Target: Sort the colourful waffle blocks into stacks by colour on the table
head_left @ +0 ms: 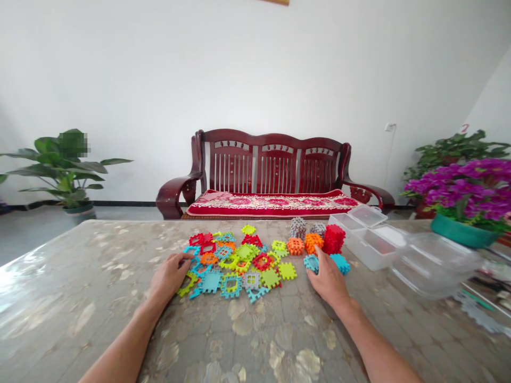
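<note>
A loose spread of toothed plastic tiles (241, 266) in green, blue, red, orange and grey lies flat and overlapping on the table. At its left edge rests my left hand (170, 274), fingers stretched toward the blue tiles and touching the border of the spread; its fingertips are partly hard to make out. My right hand (330, 279) reaches over the sorted stacks, thumb and forefinger apart. The forefinger is beside the orange stack (313, 242), and the thumb is by a blue stack (310, 261). Another blue stack (340, 263) shows just behind the hand.
A red stack (334, 239), a second orange stack (296, 246) and a grey stack (297, 227) stand nearby. Clear plastic boxes (369, 258) and lids (433, 260) sit to the right, near purple flowers (467, 183) in a green pot. Beyond the patterned table (223, 340) is a wooden bench (275, 159).
</note>
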A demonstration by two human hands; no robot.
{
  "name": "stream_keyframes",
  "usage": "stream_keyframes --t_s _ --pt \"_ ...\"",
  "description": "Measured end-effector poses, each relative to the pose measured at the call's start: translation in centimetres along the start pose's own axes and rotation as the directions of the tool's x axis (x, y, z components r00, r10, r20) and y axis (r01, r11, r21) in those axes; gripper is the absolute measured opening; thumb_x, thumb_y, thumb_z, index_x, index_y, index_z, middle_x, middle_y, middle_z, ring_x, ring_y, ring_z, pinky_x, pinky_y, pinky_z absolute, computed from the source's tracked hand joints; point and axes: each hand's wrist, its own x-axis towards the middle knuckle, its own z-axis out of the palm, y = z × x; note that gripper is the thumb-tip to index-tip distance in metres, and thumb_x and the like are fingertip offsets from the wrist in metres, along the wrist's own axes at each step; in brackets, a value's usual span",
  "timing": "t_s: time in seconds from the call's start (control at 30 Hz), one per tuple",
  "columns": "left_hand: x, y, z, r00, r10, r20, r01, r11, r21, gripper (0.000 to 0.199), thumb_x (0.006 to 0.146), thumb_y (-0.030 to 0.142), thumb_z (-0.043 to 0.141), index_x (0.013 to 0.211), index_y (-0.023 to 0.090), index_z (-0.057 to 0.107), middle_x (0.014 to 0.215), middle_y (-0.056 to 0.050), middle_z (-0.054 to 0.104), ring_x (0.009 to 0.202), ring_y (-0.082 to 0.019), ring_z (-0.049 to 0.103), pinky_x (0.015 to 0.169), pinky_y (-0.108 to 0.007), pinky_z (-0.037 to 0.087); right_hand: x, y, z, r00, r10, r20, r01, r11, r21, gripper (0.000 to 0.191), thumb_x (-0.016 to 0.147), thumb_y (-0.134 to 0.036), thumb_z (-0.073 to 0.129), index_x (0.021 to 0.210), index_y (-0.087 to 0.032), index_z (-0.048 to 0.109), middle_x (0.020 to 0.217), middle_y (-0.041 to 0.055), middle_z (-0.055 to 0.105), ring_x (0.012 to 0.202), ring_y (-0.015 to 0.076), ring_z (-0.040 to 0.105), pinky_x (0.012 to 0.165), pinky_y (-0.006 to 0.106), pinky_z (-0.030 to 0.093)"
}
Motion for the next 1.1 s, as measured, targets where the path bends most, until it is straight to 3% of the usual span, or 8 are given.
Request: stream_keyframes --t_s 0.33,0.47,0.57,0.7,0.8,0.87,0.97,1.1 --pt "0.0 -0.1 0.2 1.000 0.003 0.016 -0.003 1.000 -0.003 0.032 0.086 0.030 0.048 0.101 0.024 0.075 0.109 -0.004 0.072 0.091 -0.019 0.067 0.076 -0.024 0.048 -0.1 -0.1 -0.2 1.000 -0.003 0.021 0.004 0.997 -0.075 0.061 0.080 -0.018 0.055 0.140 -0.009 0.046 0.125 0.0189 0.063 0.113 0.0299 0.060 0.099 0.040 0.045" --pt "0.0 -0.3 0.3 1.000 0.012 0.014 -0.012 1.000 -0.002 0.032 0.087 0.030 0.048 0.102 0.024 0.075 0.110 -0.004 0.072 0.092 -0.018 0.067 0.078 -0.024 0.047 0.0 -1.0 -1.6 0.988 -0.117 -0.104 0.110 0.991 -0.070 0.060 0.075 -0.013 0.054 0.134 -0.012 0.053 0.127 0.0176 0.062 0.117 0.0316 0.056 0.102 0.046 0.043" --pt "0.1 -0.4 0.4 1.000 0.013 0.020 -0.013 1.000 0.001 0.033 0.088 0.031 0.047 0.103 0.023 0.075 0.111 -0.005 0.071 0.092 -0.018 0.067 0.078 -0.024 0.047 -0.3 -2.5 -1.8 0.970 -0.181 -0.165 0.196 0.977 0.082 0.054 0.078 -0.014 0.051 0.132 -0.015 0.055 0.129 0.0139 0.062 0.121 0.0278 0.054 0.107 0.045 0.041" --pt "0.1 -0.6 0.5 1.000 0.021 0.014 -0.021 1.000 0.001 0.034 0.088 0.032 0.046 0.104 0.024 0.075 0.113 -0.005 0.071 0.093 -0.018 0.067 0.078 -0.024 0.047 -1.9 -5.7 -0.6 0.973 -0.228 0.039 0.212 0.948 0.238 0.063 0.082 -0.031 0.058 0.142 -0.015 0.048 0.142 0.0149 0.054 0.133 0.0281 0.047 0.113 0.046 0.037" --pt "0.1 -0.7 0.7 1.000 0.024 0.002 -0.024 1.000 -0.001 0.033 0.088 0.031 0.047 0.104 0.025 0.074 0.114 -0.004 0.071 0.095 -0.018 0.067 0.078 -0.023 0.047 -3.0 -8.1 0.2 0.938 -0.236 0.254 0.189 0.962 0.197 0.083 0.077 -0.043 0.067 0.150 -0.015 0.038 0.157 0.0171 0.034 0.146 0.0326 0.028 0.119 0.051 0.026" --pt "0.1 -0.7 0.8 1.000 0.023 0.000 -0.023 1.000 -0.005 0.032 0.088 0.031 0.047 0.104 0.025 0.074 0.113 -0.004 0.071 0.096 -0.018 0.066 0.080 -0.023 0.047 -3.2 -9.2 0.6 0.911 -0.198 0.361 0.153 0.977 0.151 0.087 0.079 -0.047 0.066 0.152 -0.014 0.034 0.161 0.0178 0.027 0.149 0.0340 0.020 0.120 0.053 0.022" --pt "0.1 -0.8 0.8 1.000 0.020 0.007 -0.019 1.000 -0.018 0.032 0.088 0.031 0.047 0.104 0.025 0.074 0.114 -0.004 0.071 0.096 -0.018 0.066 0.081 -0.024 0.047 -2.8 -10.1 1.2 0.894 -0.176 0.412 0.139 0.983 0.118 0.083 0.084 -0.049 0.060 0.154 -0.014 0.032 0.162 0.0175 0.024 0.150 0.0343 0.017 0.120 0.054 0.019" --pt "0.1 -0.8 0.8 1.000 0.006 0.015 -0.005 1.000 -0.028 0.032 0.088 0.031 0.047 0.105 0.025 0.074 0.116 -0.004 0.070 0.098 -0.018 0.066 0.082 -0.024 0.046 -2.2 -10.7 2.3 0.902 -0.205 0.380 0.176 0.978 0.109 0.082 0.085 -0.049 0.059 0.153 -0.012 0.033 0.160 0.0186 0.027 0.149 0.0349 0.020 0.120 0.053 0.020"
